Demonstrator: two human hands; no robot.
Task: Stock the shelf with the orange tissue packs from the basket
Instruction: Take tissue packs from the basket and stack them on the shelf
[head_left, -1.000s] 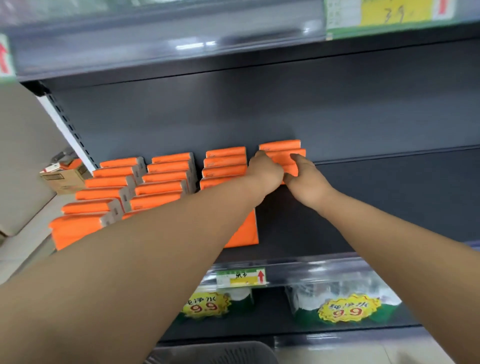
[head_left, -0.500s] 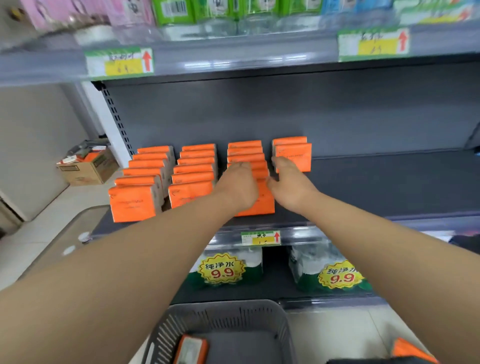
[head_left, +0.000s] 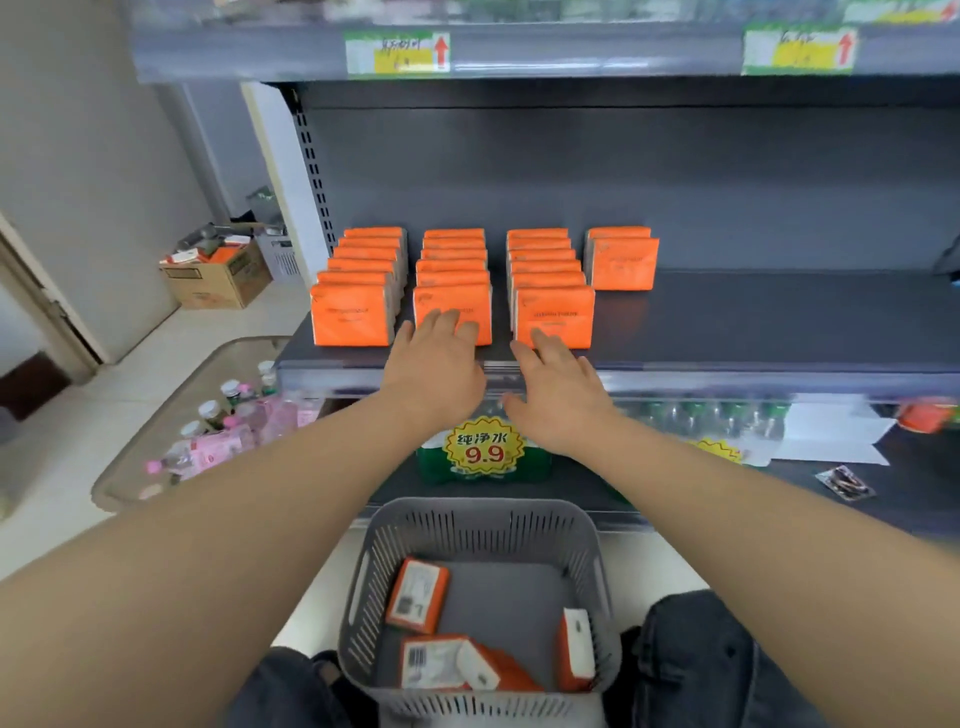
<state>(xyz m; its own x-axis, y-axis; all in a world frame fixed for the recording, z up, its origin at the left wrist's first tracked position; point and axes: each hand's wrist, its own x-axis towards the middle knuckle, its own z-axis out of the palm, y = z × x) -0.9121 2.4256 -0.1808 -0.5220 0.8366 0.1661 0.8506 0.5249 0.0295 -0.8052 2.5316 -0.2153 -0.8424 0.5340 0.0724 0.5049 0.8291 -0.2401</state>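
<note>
Both hands' grip empty | left hand (head_left: 434, 371), right hand (head_left: 558, 397) | pack labels blurred

Top-shelf price tags (head_left: 397, 52) blurred; pack fronts partly behind hands.

Both arms outstretched — left hand (head_left: 435, 371) and right hand (head_left: 558, 397) empty, palms down, fingers spread.

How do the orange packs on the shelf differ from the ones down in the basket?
The shelf packs stand upright in neat rows, plain orange fronts facing out; the basket packs lie loose at odd angles, showing white labels with barcodes. Many packs fill the shelf, while only a few remain in the grey basket. Both sets look like the same orange product.
</note>
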